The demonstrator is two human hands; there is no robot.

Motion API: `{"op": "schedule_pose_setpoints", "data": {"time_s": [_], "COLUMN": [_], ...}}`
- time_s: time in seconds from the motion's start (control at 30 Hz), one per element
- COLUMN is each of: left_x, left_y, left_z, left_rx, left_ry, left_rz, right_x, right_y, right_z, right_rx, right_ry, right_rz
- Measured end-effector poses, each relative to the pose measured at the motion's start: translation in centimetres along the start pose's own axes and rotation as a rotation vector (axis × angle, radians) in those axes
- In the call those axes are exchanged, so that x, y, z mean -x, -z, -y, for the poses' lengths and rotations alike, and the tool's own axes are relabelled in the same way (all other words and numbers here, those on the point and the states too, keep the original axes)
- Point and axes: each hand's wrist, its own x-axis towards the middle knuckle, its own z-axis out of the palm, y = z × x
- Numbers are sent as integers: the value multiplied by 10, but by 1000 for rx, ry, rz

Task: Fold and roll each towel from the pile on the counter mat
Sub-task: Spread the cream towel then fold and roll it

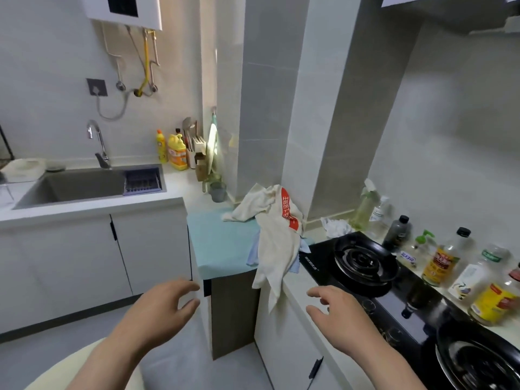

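Note:
A pile of towels [271, 220] lies on the teal counter mat [219, 240] in the corner of the counter. The top one is cream with a red printed band, and it hangs over the counter's front edge. A light blue towel [253, 256] peeks out beneath it. My left hand [166, 305] hovers in front of the counter, below the mat, fingers loosely spread and holding nothing. My right hand [334, 311] hovers below and to the right of the hanging towel, near the stove's front edge, fingers relaxed and empty. Neither hand touches a towel.
A black gas stove [365, 263] sits right of the mat, with several bottles [439, 263] along the wall behind it. A sink [81, 184] with a tap lies to the left. Detergent bottles [176, 150] and a grey cup [218, 191] stand behind the mat.

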Motion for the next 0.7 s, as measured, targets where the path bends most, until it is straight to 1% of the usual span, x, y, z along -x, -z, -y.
{"op": "schedule_pose_setpoints", "data": {"time_s": [0.3, 0.43, 0.7], "left_x": [-147, -211, -293], "left_y": [-20, -26, -10], "left_z": [35, 42, 31], "left_rx": [4, 46, 7], "left_ry": [42, 65, 25], "left_rz": [61, 94, 90], "right_x": [-153, -218, -290], "right_y": [-26, -31, -14], "right_z": [-10, -13, -11], "right_rx": [-74, -91, -118], "right_ry": [-56, -81, -114], "right_rz": [57, 67, 45]}}
